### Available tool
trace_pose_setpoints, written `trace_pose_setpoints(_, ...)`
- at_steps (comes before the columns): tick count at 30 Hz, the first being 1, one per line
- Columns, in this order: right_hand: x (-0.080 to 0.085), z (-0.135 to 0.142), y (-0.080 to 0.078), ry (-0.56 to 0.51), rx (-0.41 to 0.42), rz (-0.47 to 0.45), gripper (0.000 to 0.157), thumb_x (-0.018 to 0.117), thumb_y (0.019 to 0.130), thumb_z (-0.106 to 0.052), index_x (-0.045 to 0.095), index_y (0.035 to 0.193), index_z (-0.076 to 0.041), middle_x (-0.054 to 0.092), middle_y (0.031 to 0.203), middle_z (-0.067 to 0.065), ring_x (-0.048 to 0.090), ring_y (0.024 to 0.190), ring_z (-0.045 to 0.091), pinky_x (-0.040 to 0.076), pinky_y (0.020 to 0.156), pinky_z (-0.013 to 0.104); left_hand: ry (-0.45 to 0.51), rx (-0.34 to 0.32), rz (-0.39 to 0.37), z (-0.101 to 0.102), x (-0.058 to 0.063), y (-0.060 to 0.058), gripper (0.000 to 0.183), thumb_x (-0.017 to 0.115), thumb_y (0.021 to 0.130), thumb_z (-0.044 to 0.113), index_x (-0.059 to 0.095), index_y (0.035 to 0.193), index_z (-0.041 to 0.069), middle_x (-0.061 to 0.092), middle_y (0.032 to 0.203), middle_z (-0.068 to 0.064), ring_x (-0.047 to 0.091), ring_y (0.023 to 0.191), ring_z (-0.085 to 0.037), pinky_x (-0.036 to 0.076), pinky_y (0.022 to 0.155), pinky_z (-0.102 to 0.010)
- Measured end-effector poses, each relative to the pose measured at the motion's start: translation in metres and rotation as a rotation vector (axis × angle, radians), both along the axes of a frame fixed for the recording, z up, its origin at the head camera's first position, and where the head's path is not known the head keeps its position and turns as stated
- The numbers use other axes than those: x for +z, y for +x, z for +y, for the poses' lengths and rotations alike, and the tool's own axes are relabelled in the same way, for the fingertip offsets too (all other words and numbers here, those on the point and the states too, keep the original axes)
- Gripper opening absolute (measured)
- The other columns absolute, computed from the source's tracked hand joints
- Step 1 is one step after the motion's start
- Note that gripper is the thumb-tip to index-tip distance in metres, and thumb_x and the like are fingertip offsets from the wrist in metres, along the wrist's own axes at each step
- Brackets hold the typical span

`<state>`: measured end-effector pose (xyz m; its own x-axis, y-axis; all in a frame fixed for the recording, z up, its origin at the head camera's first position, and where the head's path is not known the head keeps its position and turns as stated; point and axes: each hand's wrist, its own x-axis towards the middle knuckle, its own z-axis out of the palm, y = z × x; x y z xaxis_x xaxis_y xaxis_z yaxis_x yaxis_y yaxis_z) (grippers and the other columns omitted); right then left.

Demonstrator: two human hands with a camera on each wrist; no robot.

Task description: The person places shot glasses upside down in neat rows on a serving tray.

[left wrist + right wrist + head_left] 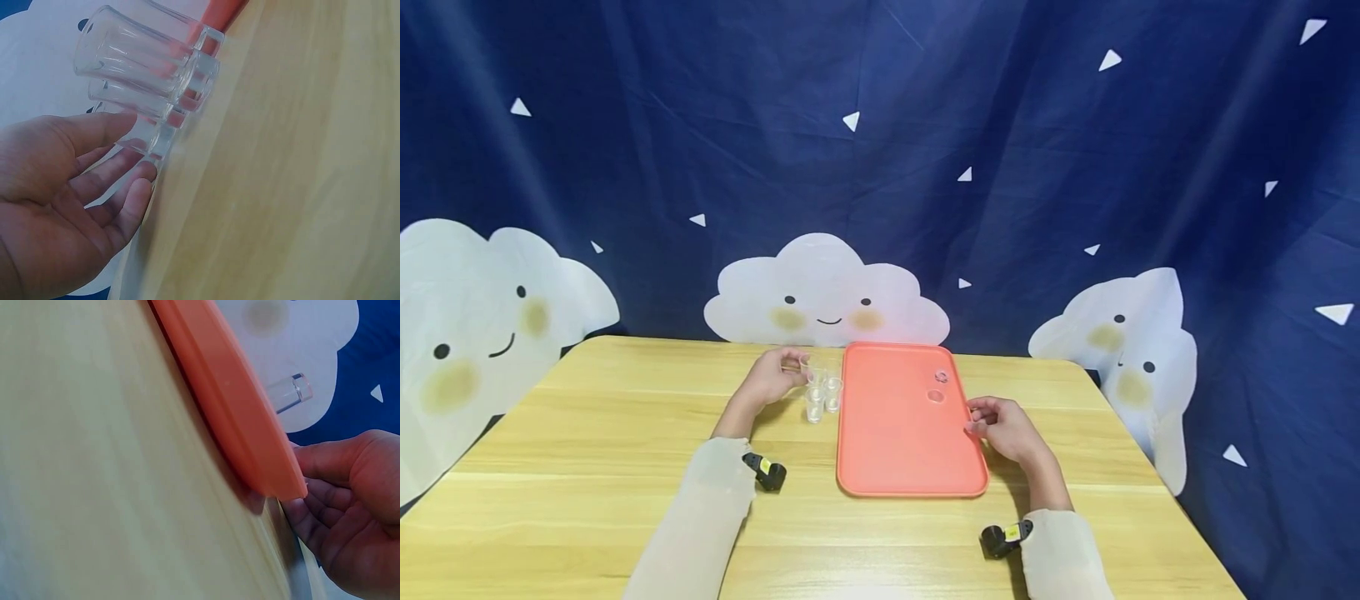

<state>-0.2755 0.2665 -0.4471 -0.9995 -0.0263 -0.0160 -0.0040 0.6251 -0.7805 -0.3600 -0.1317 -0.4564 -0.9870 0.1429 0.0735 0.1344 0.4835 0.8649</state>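
My left hand (pixel 771 377) is at the left side of several clear shot glasses (pixel 815 406) grouped beside the tray. In the left wrist view, its thumb and fingers (pixel 145 172) curl round the nearest glass (pixel 160 141), and the others stand just past it. On the right, my right hand (pixel 1009 427) grips the long right edge of a coral-coloured rectangular tray (pixel 902 450), thumb at the rim and fingers low at the side. Another clear glass (pixel 292 392) is on the tray near that edge, its thick base pointing up.
Both forearms rest over a light wooden table (pixel 587 467). Beyond its far edge hangs a dark blue curtain (pixel 880 183) printed with white triangles and smiling clouds (pixel 827 283). A small black camera (pixel 765 472) is strapped to each wrist.
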Motion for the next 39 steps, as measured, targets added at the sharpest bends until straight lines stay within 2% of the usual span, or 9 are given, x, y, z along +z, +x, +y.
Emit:
trace_pose_setpoints(10,-0.002,-0.001,-0.003,-0.003,0.002,0.007,0.035,0.068,0.084,-0.002,0.061,0.118,-0.002,0.063,0.091,0.006,0.058,0.082,0.020,0.050,0.071,0.029,-0.023,0.008,-0.008,-0.003,-0.001,-0.001,0.034,0.068,0.084,0.011,0.060,0.117,0.005,0.061,0.112,-0.013,0.056,0.106,-0.028,0.047,0.089,-0.040)
trace_pose_setpoints(19,-0.003,-0.001,-0.002,-0.029,0.005,0.003,0.034,0.067,0.084,-0.001,0.061,0.117,-0.002,0.062,0.091,0.007,0.057,0.082,0.020,0.050,0.070,0.029,-0.028,0.005,-0.037,-0.002,-0.001,0.001,0.034,0.064,0.086,0.006,0.061,0.120,0.006,0.061,0.113,-0.014,0.054,0.108,-0.029,0.044,0.093,-0.044)
trace_pose_setpoints(29,-0.003,0.000,0.002,-0.011,-0.010,0.000,0.034,0.067,0.084,-0.002,0.061,0.117,-0.002,0.063,0.092,0.007,0.057,0.083,0.021,0.049,0.072,0.029,-0.017,0.026,-0.016,-0.002,-0.001,0.002,0.032,0.068,0.083,0.010,0.062,0.114,0.006,0.061,0.110,-0.013,0.056,0.104,-0.028,0.048,0.086,-0.038)
trace_pose_setpoints(34,-0.004,0.001,0.001,-0.019,-0.006,-0.001,0.034,0.067,0.084,-0.002,0.061,0.117,-0.002,0.063,0.092,0.007,0.057,0.083,0.021,0.049,0.072,0.030,-0.020,0.043,-0.004,-0.004,0.003,0.000,0.035,0.070,0.084,0.016,0.061,0.117,0.007,0.059,0.113,-0.014,0.055,0.103,-0.029,0.050,0.081,-0.036)
trace_pose_setpoints(39,-0.004,0.002,-0.001,-0.021,0.002,0.000,0.034,0.067,0.084,-0.002,0.061,0.118,-0.002,0.063,0.092,0.007,0.057,0.082,0.021,0.050,0.072,0.030,0.053,0.054,-0.004,-0.007,0.013,0.002,0.038,0.069,0.085,0.017,0.058,0.121,0.007,0.058,0.113,-0.013,0.057,0.098,-0.028,0.053,0.079,-0.040)
